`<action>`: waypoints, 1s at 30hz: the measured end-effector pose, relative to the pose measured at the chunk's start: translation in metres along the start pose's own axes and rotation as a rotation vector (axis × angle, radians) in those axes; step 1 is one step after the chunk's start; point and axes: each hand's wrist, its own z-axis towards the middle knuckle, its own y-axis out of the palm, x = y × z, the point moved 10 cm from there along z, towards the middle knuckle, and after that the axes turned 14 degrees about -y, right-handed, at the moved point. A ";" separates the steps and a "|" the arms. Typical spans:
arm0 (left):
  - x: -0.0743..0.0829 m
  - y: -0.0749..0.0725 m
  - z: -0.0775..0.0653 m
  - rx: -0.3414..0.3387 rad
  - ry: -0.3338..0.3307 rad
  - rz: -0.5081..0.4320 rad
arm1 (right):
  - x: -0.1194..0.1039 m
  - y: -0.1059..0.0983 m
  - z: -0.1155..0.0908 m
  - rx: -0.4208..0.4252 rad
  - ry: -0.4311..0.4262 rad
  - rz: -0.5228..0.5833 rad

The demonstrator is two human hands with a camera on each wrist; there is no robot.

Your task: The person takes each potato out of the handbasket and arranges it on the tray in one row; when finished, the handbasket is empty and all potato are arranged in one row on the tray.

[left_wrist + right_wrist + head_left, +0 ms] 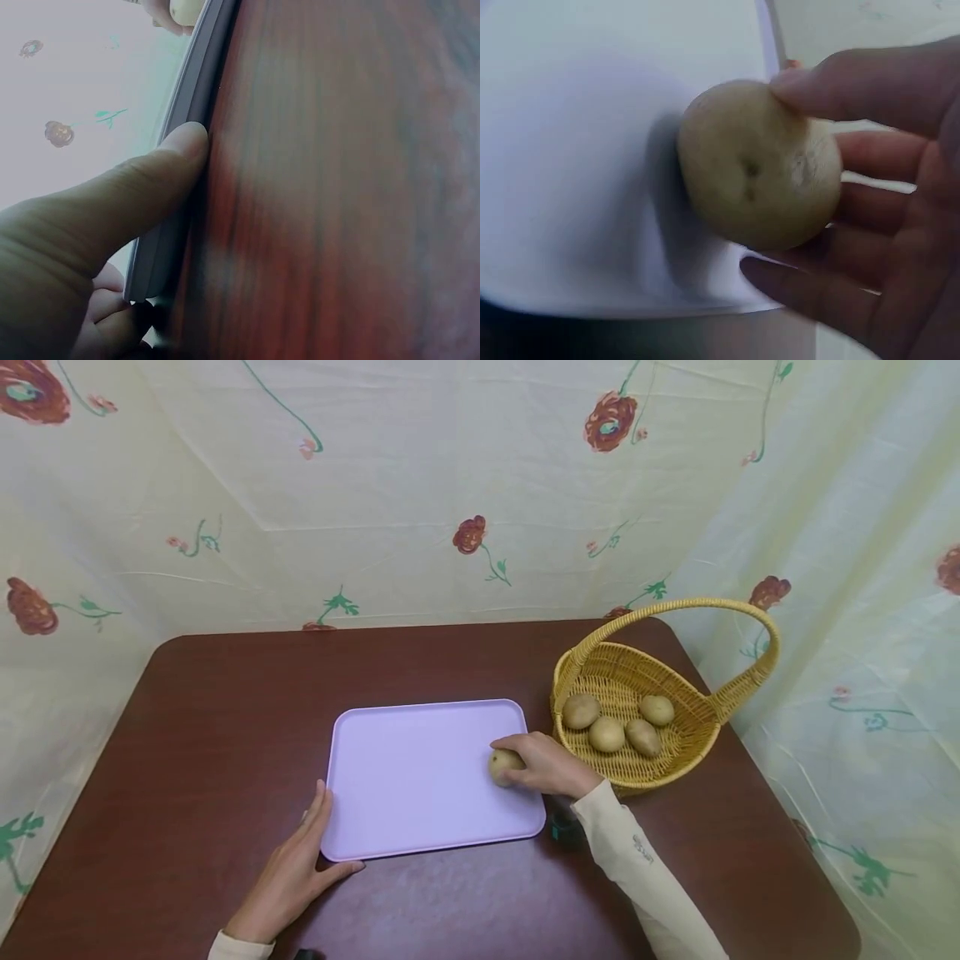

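Note:
A pale lilac rectangular tray lies on the table. My right hand grips a round, light-brown potato over the tray's right part, thumb and fingers spread about its sides. In the right wrist view the potato casts a shadow on the tray surface. My left hand is at the tray's front left corner, its fingers extended along the left side and its thumb by the front edge. The left wrist view shows that thumb against the tray's outer rim.
To the right of the tray stands a yellow wicker basket with a tall arched handle and several potatoes inside. The dark reddish-brown table has rounded corners. Flower-patterned curtains hang behind and beside it.

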 end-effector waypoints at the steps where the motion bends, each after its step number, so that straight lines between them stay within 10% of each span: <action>1: 0.001 0.000 0.000 0.005 0.005 -0.003 | 0.000 0.000 0.000 0.000 0.001 -0.004; 21: 0.001 0.001 0.000 -0.003 -0.011 -0.002 | 0.000 -0.002 -0.006 0.030 0.001 0.015; 30: -0.001 0.003 0.000 -0.020 -0.028 0.010 | -0.018 -0.083 -0.044 0.241 0.022 0.138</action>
